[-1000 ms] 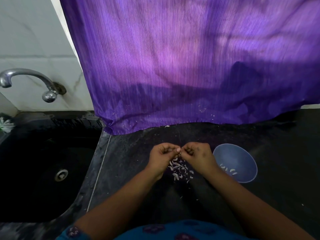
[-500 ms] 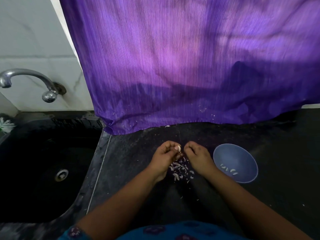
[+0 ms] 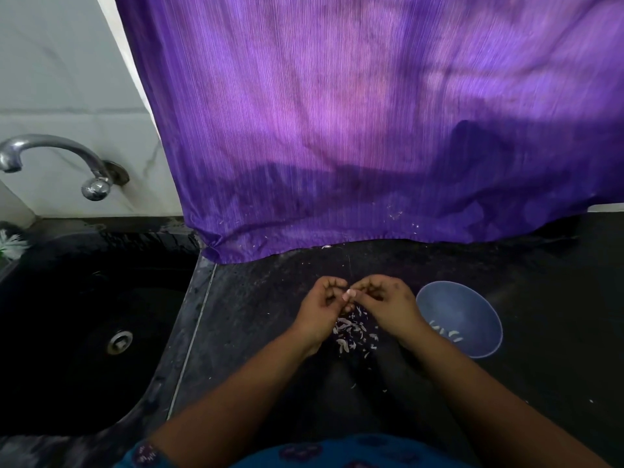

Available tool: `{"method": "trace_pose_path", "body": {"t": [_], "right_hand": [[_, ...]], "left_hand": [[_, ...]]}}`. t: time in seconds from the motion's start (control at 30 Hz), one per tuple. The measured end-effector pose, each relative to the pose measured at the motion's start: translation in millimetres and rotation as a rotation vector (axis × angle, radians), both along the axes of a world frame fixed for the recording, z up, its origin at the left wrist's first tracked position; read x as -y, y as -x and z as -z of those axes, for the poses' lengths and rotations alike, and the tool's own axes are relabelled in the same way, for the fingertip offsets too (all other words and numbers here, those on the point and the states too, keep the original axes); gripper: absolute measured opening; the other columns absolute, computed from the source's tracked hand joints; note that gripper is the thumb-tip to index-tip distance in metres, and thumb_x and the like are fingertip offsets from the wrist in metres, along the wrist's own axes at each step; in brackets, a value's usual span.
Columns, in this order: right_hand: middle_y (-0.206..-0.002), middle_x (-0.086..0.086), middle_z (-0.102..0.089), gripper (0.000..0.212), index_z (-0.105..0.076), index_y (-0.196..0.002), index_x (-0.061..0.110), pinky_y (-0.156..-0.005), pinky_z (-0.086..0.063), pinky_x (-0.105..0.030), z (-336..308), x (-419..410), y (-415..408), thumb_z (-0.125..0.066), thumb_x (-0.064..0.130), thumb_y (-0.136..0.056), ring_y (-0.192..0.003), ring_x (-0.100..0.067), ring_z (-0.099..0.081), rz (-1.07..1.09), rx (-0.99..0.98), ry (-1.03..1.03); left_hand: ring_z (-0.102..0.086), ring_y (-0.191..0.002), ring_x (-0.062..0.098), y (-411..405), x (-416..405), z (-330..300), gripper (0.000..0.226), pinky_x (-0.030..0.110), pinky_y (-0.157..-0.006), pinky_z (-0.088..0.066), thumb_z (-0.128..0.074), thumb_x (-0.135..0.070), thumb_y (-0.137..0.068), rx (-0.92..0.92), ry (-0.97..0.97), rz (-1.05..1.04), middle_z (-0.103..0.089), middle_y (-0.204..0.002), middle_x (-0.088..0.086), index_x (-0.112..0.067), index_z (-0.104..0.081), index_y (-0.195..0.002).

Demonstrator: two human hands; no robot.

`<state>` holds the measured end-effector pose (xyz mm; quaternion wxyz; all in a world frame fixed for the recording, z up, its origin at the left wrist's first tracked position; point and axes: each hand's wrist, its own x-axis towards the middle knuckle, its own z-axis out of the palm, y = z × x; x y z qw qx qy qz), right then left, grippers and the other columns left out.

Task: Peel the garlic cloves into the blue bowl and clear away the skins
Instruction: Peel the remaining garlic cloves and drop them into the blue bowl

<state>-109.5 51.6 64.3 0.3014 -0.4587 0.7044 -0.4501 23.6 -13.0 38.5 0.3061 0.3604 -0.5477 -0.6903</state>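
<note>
Garlic clove (image 3: 348, 294), pale and small, sits between the fingertips of both hands, raised just above the dark countertop (image 3: 263, 315). The left hand (image 3: 324, 307) has its fingers curled in toward the clove; the right hand (image 3: 385, 304) is curled likewise, its fingertips meeting the left's at the clove. Both hands appear to pinch it, though which fingers bear on it is too small to tell.

Recommended procedure, as a judgement: hold the clove steady with one hand and strip the skin with the other, pulling down and away so that loose skin drops straight below the grip. Check that no skin clings before release.

Directly beneath the grip lies a pile of garlic skins (image 3: 351, 329), with a few stray flakes scattered nearer the person. Just to the right of the grip stands the blue bowl (image 3: 472, 298), which already holds several peeled cloves (image 3: 447, 332). The path from grip to bowl is short and unobstructed.

Farther out, a purple curtain (image 3: 337, 130) hangs beyond the hands, its hem touching the countertop, with small pale flecks on it. Well to the left are a black sink (image 3: 84, 332) and a metal tap (image 3: 54, 153). Skins could blow or stick to the curtain hem, so keep them gathered.
</note>
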Motion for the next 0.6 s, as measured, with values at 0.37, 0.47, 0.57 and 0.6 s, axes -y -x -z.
{"method": "trace_pose_path", "body": {"t": [0.37,0.47,0.57,0.6], "right_hand": [[-0.084,-0.002,-0.069,0.016,-0.064,-0.082,0.023,-0.078,-0.050,-0.038,2.0,0.3,-0.6,-0.056,0.020,-0.096,-0.080,-0.016,-0.061,-0.017,0.093,-0.129],[-0.083,0.000,-0.068,0.014,-0.063,-0.084,0.023,-0.074,-0.048,-0.033,0.5,-0.8,-2.2,-0.055,0.021,-0.096,-0.078,-0.013,-0.060,0.002,0.024,-0.153],[-0.087,0.005,-0.061,0.012,-0.060,-0.090,0.020,-0.066,-0.041,-0.023,-3.4,-1.2,-3.1,-0.050,0.023,-0.098,-0.078,-0.007,-0.055,-0.050,-0.107,-0.192],[-0.091,0.004,-0.059,0.013,-0.059,-0.092,0.019,-0.065,-0.040,-0.023,-4.1,-1.4,-3.5,-0.049,0.024,-0.098,-0.080,-0.008,-0.054,-0.073,-0.156,-0.202]], "left_hand": [[-0.059,-0.068,0.008,-0.3,-2.4,-1.9,0.007,0.020,-0.069,-0.050,-0.054,0.000,-0.094,-0.061,-0.034,0.072,-0.067,-0.076,0.001,-0.002,-0.060,-0.097],[-0.060,-0.069,0.008,-1.4,-2.2,-2.6,0.008,0.019,-0.068,-0.050,-0.056,0.000,-0.093,-0.054,-0.033,0.084,-0.067,-0.075,0.002,0.000,-0.060,-0.099],[-0.063,-0.074,0.011,-1.5,-2.2,-2.9,0.013,0.022,-0.073,-0.051,-0.059,-0.001,-0.092,-0.019,-0.006,0.084,-0.067,-0.081,0.008,0.004,-0.060,-0.104],[-0.064,-0.076,0.012,-0.9,-2.0,-3.0,0.013,0.023,-0.075,-0.052,-0.059,0.000,-0.091,-0.006,0.006,0.082,-0.067,-0.082,0.009,0.002,-0.061,-0.103]]}}
